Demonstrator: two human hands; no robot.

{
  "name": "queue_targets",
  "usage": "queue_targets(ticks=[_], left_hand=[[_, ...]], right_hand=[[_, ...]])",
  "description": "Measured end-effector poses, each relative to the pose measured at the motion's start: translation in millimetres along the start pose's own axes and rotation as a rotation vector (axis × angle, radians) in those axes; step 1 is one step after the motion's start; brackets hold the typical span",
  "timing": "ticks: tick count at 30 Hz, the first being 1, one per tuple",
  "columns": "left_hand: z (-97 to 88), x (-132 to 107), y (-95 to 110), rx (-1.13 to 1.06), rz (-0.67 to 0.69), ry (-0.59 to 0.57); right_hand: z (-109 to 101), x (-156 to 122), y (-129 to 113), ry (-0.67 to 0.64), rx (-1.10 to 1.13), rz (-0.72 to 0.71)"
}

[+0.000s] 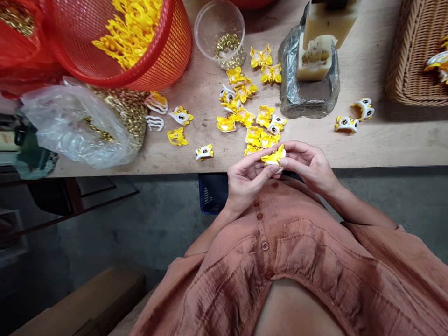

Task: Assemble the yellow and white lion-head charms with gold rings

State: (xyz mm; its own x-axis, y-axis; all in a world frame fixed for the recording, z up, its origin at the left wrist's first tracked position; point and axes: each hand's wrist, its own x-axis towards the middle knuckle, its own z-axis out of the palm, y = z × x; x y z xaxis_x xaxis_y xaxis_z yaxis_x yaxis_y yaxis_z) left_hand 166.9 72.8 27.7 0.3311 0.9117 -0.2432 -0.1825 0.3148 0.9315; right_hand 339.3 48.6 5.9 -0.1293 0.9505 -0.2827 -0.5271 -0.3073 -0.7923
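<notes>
My left hand (247,179) and my right hand (308,165) meet at the table's near edge, both pinched on one small yellow and white plastic clip piece (274,156). Fingers of both hands are curled round it. Just beyond my hands lies a loose pile of yellow clip pieces (250,116) on the wooden table (385,135). Some show white faces with eyes. A clear plastic cup (220,32) with small brass-coloured metal parts stands behind the pile.
A red mesh basket (164,51) of yellow pieces is at the back left, with a clear plastic bag (73,123) of brass parts before it. A small press block (315,60) stands right of centre. A wicker basket (416,56) sits far right. Two finished clips (355,116) lie near it.
</notes>
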Motion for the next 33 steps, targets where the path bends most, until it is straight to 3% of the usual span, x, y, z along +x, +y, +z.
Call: queue_targets(ticks=[15,22,33], left_hand=[[-1.6,-3,-17,0.288,0.295,0.087],[-1.6,-2,-12,0.103,0.107,0.096],[-8.0,-3,-7,0.098,0.052,0.024]], right_hand=[[7,4,0,0.034,-0.147,-0.067],[1,8,-7,-0.015,-0.068,0.037],[-1,5,-3,0.010,-0.106,-0.014]])
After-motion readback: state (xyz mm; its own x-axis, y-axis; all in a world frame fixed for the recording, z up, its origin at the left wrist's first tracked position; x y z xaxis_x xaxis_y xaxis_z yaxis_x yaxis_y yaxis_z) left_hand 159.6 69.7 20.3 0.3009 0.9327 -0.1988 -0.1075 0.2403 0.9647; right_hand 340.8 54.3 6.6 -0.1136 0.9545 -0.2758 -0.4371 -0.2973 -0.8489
